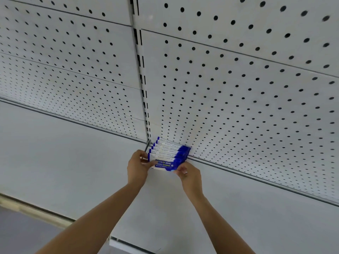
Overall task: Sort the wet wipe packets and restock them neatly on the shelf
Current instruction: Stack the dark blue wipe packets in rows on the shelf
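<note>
Several blue and white wet wipe packets (pixel 170 151) stand in a tight row on the white shelf (pixel 73 162), backed against the pegboard wall. The front packet (pixel 166 164) shows its "Alcohol Wipes" label. My left hand (pixel 138 166) holds the left end of the front packet, thumb across its face. My right hand (pixel 189 174) pinches the packet's right end from below. Both forearms reach up from the bottom of the view.
White pegboard panels (pixel 238 88) rise behind the shelf, split by a slotted upright (pixel 142 76). A metal lip (pixel 256 177) runs along the shelf's back edge. The shelf's front edge (pixel 33 211) crosses the lower left, with grey floor below it.
</note>
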Demonstrator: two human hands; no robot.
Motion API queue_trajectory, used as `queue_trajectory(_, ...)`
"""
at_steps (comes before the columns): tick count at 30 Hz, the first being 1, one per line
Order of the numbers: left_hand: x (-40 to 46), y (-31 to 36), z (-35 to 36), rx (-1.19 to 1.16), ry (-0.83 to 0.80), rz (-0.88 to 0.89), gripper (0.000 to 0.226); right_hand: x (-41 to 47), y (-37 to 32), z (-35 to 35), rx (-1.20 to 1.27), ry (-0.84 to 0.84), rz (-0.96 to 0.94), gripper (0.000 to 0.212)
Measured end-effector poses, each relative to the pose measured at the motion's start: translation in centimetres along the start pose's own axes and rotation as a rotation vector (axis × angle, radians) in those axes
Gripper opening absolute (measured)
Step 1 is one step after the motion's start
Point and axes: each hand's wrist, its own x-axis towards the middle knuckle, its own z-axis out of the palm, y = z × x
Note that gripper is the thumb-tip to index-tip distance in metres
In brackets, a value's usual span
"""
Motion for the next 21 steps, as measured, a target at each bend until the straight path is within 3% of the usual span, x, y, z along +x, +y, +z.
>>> queue_trajectory(4, 0.6, -0.5, 0.2, -0.013, -0.060, 0.032, 0.051, 0.6, -0.4, 0.4, -0.001, 0.076, 0.051, 0.025)
queue_trajectory(10, 1.7, -1.5, 0.0, 0.235, -0.268, 0.197, 0.060, 1.2, 0.0, 0.5, -0.024, 0.080, 0.008, 0.039)
queue_trajectory(17, 2.9, -0.5, 1.4, 0.423, -0.222, 0.260, 0.063, 1.5, 0.2, 0.3, -0.070, 0.118, -0.019, 0.035)
queue_trajectory(21, 2.1, -0.6, 0.2, 0.432, -0.211, 0.264, 0.077, 1.0, -0.1, -0.4, -0.088, 0.085, -0.041, 0.032)
